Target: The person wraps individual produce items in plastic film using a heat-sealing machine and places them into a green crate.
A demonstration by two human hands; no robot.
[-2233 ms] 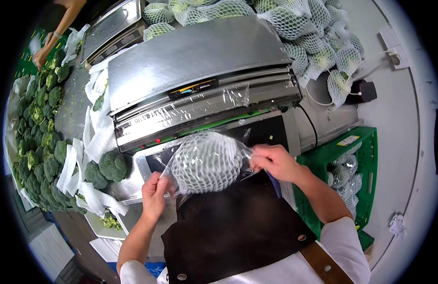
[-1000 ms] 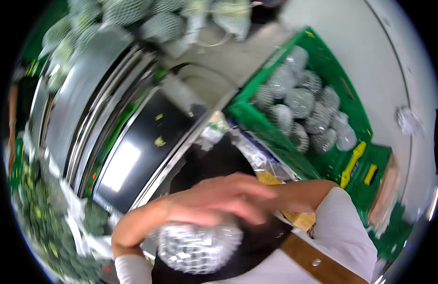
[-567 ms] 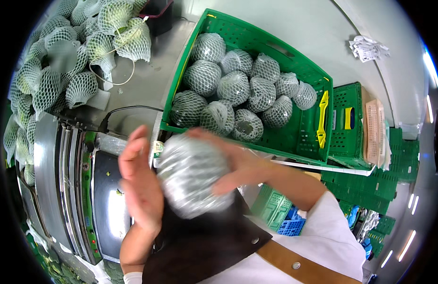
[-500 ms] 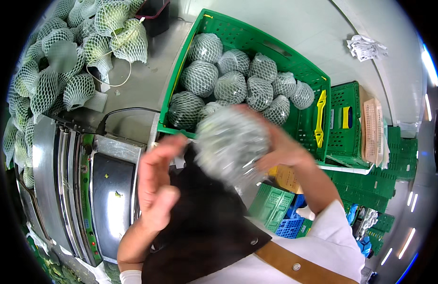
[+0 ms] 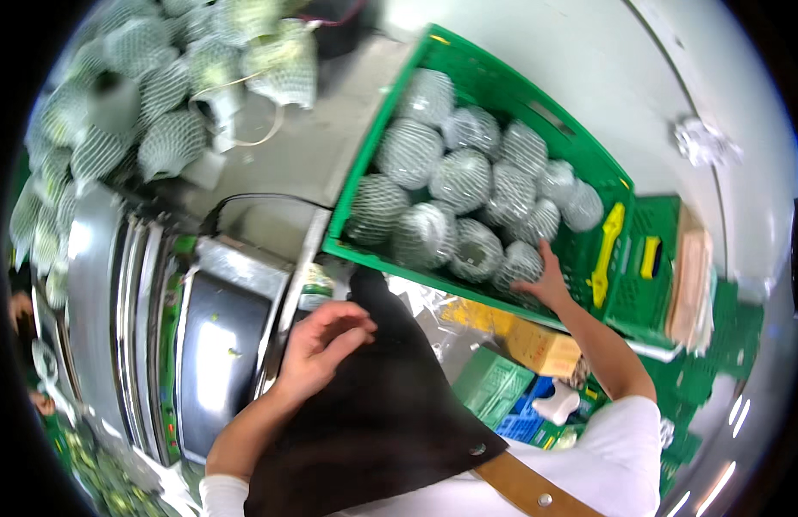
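My right hand (image 5: 547,286) reaches into the green crate (image 5: 352,250), its thumb and fingers around a small round item in white foam netting and clear film (image 5: 521,264). That piece sits at the crate's near side, beside another netted ball (image 5: 476,250). Several more wrapped balls fill the crate's left and middle; the kind of produce inside is hidden. My left hand (image 5: 323,346) hovers in front of the dark apron (image 5: 373,405), fingers loosely curved, thumb apart, nothing held.
Pale green produce in foam nets (image 5: 171,142) is heaped at the far left. Nearer is a metal machine with a dark plate (image 5: 218,345) and a black cable (image 5: 261,196). A yellow handle (image 5: 607,254) marks the crate's right end; cartons (image 5: 541,349) and green crates (image 5: 494,383) lie below.
A film-wrapped ball held in front of the crate has left that spot, and the crate's near row holds more balls. My right hand moved right into the crate; my left hand dropped lower.
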